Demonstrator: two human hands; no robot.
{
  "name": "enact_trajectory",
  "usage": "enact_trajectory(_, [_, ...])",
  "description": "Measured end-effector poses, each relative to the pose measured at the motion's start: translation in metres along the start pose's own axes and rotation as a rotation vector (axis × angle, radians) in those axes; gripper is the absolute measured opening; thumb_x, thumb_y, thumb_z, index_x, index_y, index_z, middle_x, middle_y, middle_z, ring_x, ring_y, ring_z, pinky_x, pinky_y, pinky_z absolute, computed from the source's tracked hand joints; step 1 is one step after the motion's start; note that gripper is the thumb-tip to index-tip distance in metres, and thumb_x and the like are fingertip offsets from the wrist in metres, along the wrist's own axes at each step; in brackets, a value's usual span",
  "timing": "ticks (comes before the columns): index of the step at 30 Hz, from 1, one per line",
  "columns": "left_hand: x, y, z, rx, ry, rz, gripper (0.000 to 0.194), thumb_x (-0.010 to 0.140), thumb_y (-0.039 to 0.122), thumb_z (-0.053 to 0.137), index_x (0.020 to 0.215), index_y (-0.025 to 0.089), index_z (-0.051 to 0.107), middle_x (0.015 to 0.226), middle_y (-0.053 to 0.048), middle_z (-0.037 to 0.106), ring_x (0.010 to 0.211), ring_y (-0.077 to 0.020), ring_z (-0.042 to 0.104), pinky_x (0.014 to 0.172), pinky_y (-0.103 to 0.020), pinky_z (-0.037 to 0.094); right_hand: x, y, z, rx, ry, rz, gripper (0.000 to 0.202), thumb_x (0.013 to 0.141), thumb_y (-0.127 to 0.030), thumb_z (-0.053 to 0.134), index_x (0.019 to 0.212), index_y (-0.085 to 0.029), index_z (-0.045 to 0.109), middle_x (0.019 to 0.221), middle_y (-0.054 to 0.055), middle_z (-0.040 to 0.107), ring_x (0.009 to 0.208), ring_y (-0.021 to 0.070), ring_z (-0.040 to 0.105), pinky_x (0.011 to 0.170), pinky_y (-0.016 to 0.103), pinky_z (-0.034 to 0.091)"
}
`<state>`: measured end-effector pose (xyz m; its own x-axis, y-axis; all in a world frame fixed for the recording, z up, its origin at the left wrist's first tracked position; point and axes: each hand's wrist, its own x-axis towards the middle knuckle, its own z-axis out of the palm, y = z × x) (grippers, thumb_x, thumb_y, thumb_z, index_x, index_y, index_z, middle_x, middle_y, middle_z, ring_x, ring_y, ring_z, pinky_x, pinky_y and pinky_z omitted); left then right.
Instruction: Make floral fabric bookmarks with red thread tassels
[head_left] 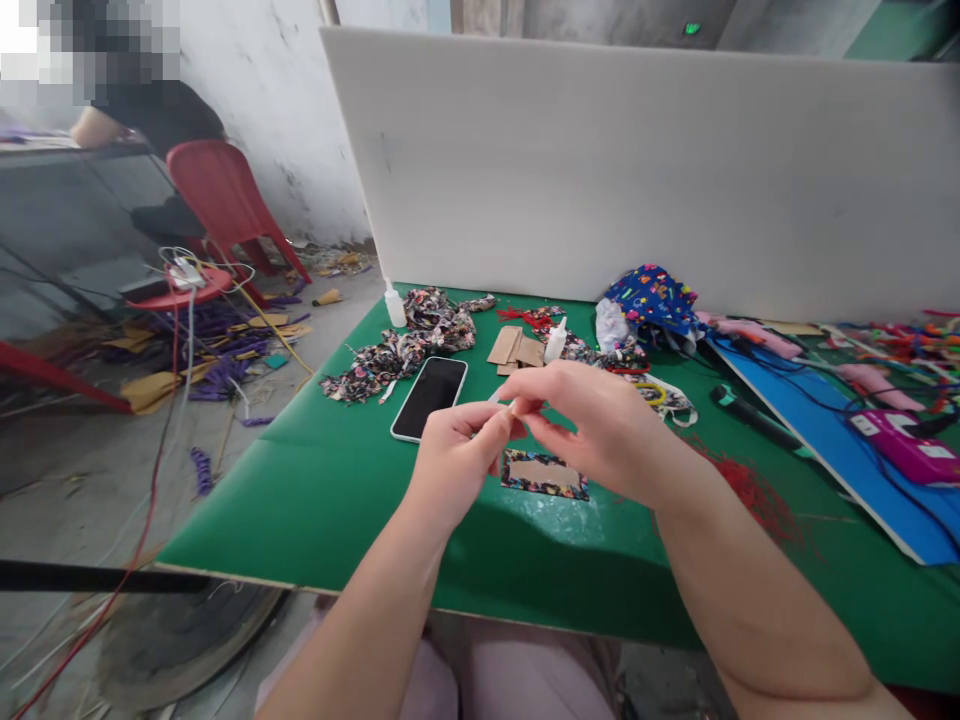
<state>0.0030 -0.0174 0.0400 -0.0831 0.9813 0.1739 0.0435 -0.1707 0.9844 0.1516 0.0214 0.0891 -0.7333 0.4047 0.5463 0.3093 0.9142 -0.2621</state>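
My left hand and my right hand meet above the green table, fingertips pinched together. Whatever lies between the fingers, perhaps something small and pale, is too small to name. Just below them lies a flat cardboard rectangle with dark floral fabric folded round its edges. To the left of the hands rests a phone with a dark screen. Beyond the fingers are brown cardboard pieces and a white squeeze bottle.
Crumpled floral fabric and a second squeeze bottle are at the back left. A blue patterned cloth bundle, pink glue guns, red threads and a blue board lie right. A white panel stands behind; a person sits far left.
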Motion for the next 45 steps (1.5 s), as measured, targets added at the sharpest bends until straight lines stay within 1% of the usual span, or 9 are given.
enact_trajectory(4, [0.002, 0.001, 0.0, -0.06, 0.043, -0.006, 0.025, 0.075, 0.027, 0.049, 0.056, 0.015, 0.059, 0.04, 0.004, 0.043, 0.037, -0.0059, 0.036, 0.036, -0.018, 0.027, 0.001, 0.001, 0.002, 0.088, 0.081, 0.064, 0.022, 0.083, -0.011, 0.046, 0.102, -0.021, 0.049, 0.087, 0.001, 0.059, 0.079, 0.0102, 0.057, 0.07, 0.023, 0.046])
enact_trajectory(10, [0.001, 0.005, -0.003, 0.04, 0.105, 0.021, 0.024, 0.077, 0.03, 0.05, 0.066, 0.014, 0.065, 0.044, 0.004, 0.045, 0.035, -0.0052, 0.034, 0.035, -0.019, 0.026, 0.004, 0.006, 0.002, 0.102, 0.164, 0.132, 0.034, 0.08, -0.013, 0.052, 0.112, -0.024, 0.049, 0.111, 0.004, 0.054, 0.094, 0.0152, 0.055, 0.078, 0.03, 0.05])
enact_trajectory(15, [-0.001, 0.004, -0.005, 0.081, 0.096, 0.057, 0.022, 0.077, 0.029, 0.051, 0.065, 0.015, 0.063, 0.043, 0.004, 0.043, 0.037, -0.0052, 0.034, 0.037, -0.018, 0.027, 0.004, 0.01, -0.001, 0.073, 0.088, 0.144, 0.026, 0.081, -0.018, 0.055, 0.107, -0.022, 0.056, 0.101, 0.004, 0.06, 0.094, 0.0162, 0.056, 0.081, 0.031, 0.048])
enact_trajectory(23, [0.002, 0.006, -0.005, 0.129, 0.107, 0.041, 0.023, 0.076, 0.028, 0.05, 0.067, 0.014, 0.065, 0.055, 0.001, 0.055, 0.038, -0.0048, 0.035, 0.036, -0.019, 0.024, 0.005, 0.013, -0.004, 0.112, 0.148, 0.219, 0.011, 0.083, -0.023, 0.053, 0.087, -0.019, 0.062, 0.083, 0.0, 0.063, 0.075, 0.0112, 0.056, 0.064, 0.023, 0.045])
enact_trajectory(31, [0.0, 0.002, -0.002, 0.12, 0.173, 0.035, 0.025, 0.076, 0.026, 0.049, 0.054, 0.015, 0.053, 0.039, 0.006, 0.035, 0.036, -0.005, 0.03, 0.037, -0.019, 0.019, 0.006, 0.015, -0.002, 0.121, 0.102, 0.361, 0.013, 0.084, -0.023, 0.05, 0.081, -0.017, 0.061, 0.075, 0.0, 0.06, 0.067, 0.0098, 0.052, 0.059, 0.022, 0.039])
enact_trajectory(39, [-0.002, 0.006, 0.003, 0.208, 0.244, 0.047, 0.024, 0.075, 0.025, 0.049, 0.054, 0.015, 0.053, 0.04, 0.006, 0.041, 0.038, -0.0053, 0.035, 0.038, -0.018, 0.024, 0.008, 0.012, 0.007, 0.179, 0.06, 0.422, 0.014, 0.085, -0.023, 0.047, 0.076, -0.017, 0.056, 0.07, 0.0, 0.055, 0.062, 0.0089, 0.049, 0.059, 0.023, 0.038])
enact_trajectory(41, [-0.003, 0.007, -0.004, 0.201, 0.283, 0.065, 0.023, 0.074, 0.025, 0.05, 0.054, 0.015, 0.054, 0.04, 0.006, 0.042, 0.038, -0.0055, 0.035, 0.039, -0.018, 0.024, 0.007, 0.021, 0.004, 0.191, 0.116, 0.469, 0.015, 0.085, -0.025, 0.047, 0.077, -0.017, 0.056, 0.067, 0.0, 0.056, 0.059, 0.0089, 0.051, 0.057, 0.023, 0.039])
enact_trajectory(43, [-0.002, 0.007, -0.02, 0.189, 0.389, 0.107, 0.021, 0.073, 0.024, 0.049, 0.055, 0.015, 0.056, 0.039, 0.005, 0.043, 0.038, -0.0062, 0.036, 0.039, -0.018, 0.026, 0.003, 0.036, -0.002, 0.193, 0.311, 0.569, 0.016, 0.085, -0.029, 0.047, 0.079, -0.017, 0.056, 0.06, -0.001, 0.054, 0.051, 0.0088, 0.05, 0.052, 0.023, 0.04])
enact_trajectory(45, [0.002, 0.007, -0.042, 0.243, 0.519, 0.143, 0.023, 0.075, 0.027, 0.047, 0.058, 0.016, 0.058, 0.041, 0.004, 0.047, 0.04, -0.0076, 0.04, 0.042, -0.018, 0.03, -0.001, 0.052, -0.008, 0.302, 0.489, 0.651, 0.017, 0.083, -0.034, 0.05, 0.081, -0.018, 0.056, 0.058, -0.001, 0.053, 0.047, 0.0088, 0.049, 0.046, 0.022, 0.041])
